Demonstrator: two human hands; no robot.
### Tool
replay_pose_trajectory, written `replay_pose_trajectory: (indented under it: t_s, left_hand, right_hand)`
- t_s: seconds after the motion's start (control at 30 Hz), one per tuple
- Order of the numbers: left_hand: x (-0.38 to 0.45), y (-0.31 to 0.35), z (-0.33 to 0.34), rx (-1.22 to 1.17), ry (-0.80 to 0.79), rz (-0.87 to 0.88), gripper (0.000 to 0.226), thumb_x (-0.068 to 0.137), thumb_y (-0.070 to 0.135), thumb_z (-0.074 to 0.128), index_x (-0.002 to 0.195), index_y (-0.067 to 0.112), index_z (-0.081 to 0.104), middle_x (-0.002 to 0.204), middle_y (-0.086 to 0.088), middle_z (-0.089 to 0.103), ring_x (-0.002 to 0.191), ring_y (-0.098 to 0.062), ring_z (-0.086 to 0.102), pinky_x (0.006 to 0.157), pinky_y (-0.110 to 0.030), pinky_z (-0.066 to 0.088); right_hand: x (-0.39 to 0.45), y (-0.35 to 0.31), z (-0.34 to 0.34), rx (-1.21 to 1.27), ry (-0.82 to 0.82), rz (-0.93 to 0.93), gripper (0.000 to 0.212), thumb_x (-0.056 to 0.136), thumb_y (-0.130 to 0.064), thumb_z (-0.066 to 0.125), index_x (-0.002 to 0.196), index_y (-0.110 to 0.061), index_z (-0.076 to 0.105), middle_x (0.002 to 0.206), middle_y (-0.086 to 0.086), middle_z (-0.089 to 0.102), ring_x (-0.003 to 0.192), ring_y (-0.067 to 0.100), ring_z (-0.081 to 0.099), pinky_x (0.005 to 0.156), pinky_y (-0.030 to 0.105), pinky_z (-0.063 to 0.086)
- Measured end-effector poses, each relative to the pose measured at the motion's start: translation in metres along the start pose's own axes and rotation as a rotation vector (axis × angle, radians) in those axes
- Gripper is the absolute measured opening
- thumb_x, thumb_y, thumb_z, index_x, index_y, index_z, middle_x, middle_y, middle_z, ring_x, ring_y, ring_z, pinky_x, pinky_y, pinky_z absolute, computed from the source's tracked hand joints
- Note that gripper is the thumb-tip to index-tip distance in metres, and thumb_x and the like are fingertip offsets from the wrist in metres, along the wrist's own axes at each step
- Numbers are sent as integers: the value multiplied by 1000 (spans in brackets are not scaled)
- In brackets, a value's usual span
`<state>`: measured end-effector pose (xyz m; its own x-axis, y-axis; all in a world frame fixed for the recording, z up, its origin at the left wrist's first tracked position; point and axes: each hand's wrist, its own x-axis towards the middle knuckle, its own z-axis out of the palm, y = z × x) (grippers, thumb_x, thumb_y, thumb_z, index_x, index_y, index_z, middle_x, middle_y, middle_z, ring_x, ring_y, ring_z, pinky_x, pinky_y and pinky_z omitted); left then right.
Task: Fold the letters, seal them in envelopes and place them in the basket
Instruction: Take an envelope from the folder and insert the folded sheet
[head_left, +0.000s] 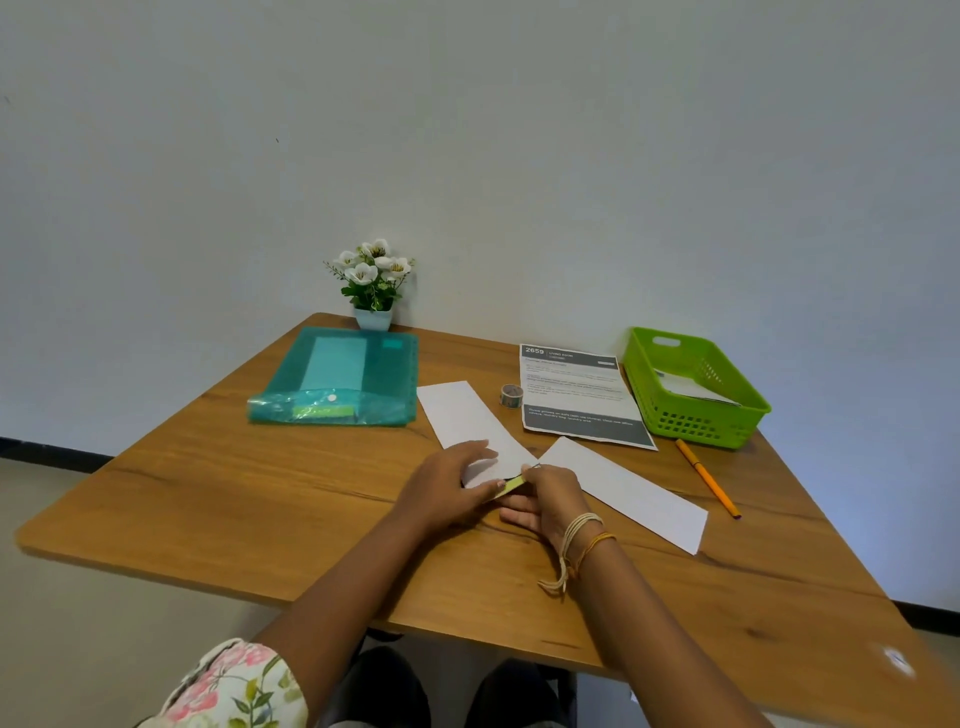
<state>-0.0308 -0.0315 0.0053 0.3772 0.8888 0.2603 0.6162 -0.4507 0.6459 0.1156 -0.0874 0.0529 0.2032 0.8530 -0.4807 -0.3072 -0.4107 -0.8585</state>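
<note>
The fingers (511, 483) of both hands pinched a small green strip, maybe a sticker, right at the near end of the envelope (470, 418), and it could have stuck on crooked if that paper slid.

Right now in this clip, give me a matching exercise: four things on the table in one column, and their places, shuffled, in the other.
Things:
1. green basket
2. flower pot
3. orange pen
4. tape roll

Places:
A. far edge, against the wall
B. between the white envelope and the printed letter
C. far right corner
D. just in front of the basket

Pairs: 1-C, 2-A, 3-D, 4-B
</note>
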Motion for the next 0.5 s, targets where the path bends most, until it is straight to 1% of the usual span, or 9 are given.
replay_pose_trajectory:
  t_s: [0.1, 0.17, 0.2, 0.27, 0.3, 0.37, 0.5]
  left_hand:
    - [0, -1, 2, 50, -34, 1, 66, 75, 65, 59, 132, 32, 56, 141, 11, 52, 124, -14, 49, 95, -37, 51]
    - [-1, 0, 2, 40, -33, 14, 67, 73, 65, 58, 131, 31, 57, 140, 11, 53, 124, -13, 49, 96, -37, 50]
    - [-2, 0, 2, 40, -31, 23, 66, 74, 64, 59, 131, 31, 58, 139, 10, 54, 124, -13, 49, 95, -35, 50]
    - [-3, 1, 3, 48, -22, 40, 59, 78, 59, 63, 130, 31, 58, 138, 10, 55, 123, -12, 50, 93, -32, 50]
    - [-3, 2, 3, 50, -16, 47, 56, 80, 56, 64, 130, 31, 59, 137, 10, 56, 122, -12, 51, 93, -30, 50]
    - [-4, 3, 2, 43, -13, 42, 51, 83, 52, 64, 129, 31, 60, 136, 10, 57, 121, -12, 52, 92, -29, 50]
    - [-4, 3, 1, 18, -14, 31, 43, 86, 46, 64, 127, 31, 62, 133, 10, 59, 120, -12, 53, 89, -26, 50]
  right_hand:
    - [1, 0, -8, 17, -58, -1, 31, 95, 5, 35, 121, -2, 49, 97, 20, 65, 79, 26, 66, 68, 39, 57]
    - [1, 1, -13, 50, -75, -7, 35, 91, 12, 32, 117, -4, 50, 92, 20, 63, 85, 28, 63, 69, 40, 58]
    - [2, 2, -14, 66, -82, -12, 34, 90, 13, 32, 112, -4, 51, 92, 21, 63, 87, 29, 62, 69, 40, 58]
    - [2, 2, -15, 73, -90, -18, 28, 90, 13, 35, 101, -5, 53, 93, 22, 64, 86, 30, 65, 70, 39, 58]
    - [2, 2, -14, 62, -88, -21, 24, 90, 11, 38, 101, -4, 54, 95, 22, 64, 83, 29, 66, 69, 39, 58]
    - [3, 2, -12, 43, -77, -28, 22, 90, 7, 45, 109, 0, 54, 99, 23, 65, 80, 27, 67, 65, 36, 59]
    - [4, 5, -9, 1, -58, -55, 21, 91, 4, 49, 109, -2, 55, 89, 17, 66, 75, 24, 66, 61, 32, 59]
